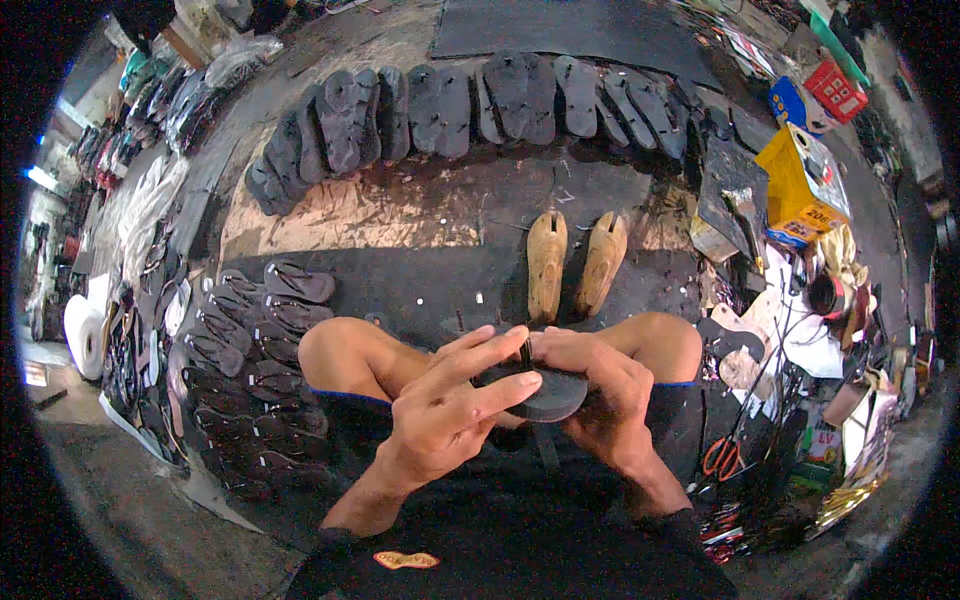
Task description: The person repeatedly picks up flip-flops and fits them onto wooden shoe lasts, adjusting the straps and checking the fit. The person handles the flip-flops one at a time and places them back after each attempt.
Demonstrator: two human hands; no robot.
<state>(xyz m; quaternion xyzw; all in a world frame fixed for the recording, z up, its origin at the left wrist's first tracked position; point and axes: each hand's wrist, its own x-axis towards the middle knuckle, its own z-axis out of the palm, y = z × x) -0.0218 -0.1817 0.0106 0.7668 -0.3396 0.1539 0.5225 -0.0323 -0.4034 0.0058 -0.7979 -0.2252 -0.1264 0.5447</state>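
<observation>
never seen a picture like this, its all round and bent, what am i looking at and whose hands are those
No machine here: those are one person's bare hands. The single picture comes from a wide fisheye camera worn on the head, looking down, so straight edges bend. Over the lap, the left hand and right hand hold what looks like a dark sandal. Just beyond lie two wooden foot forms. Farther off is a curved row of dark soles. More sandals lie at the left; orange-handled scissors and a yellow box are at the right.
</observation>
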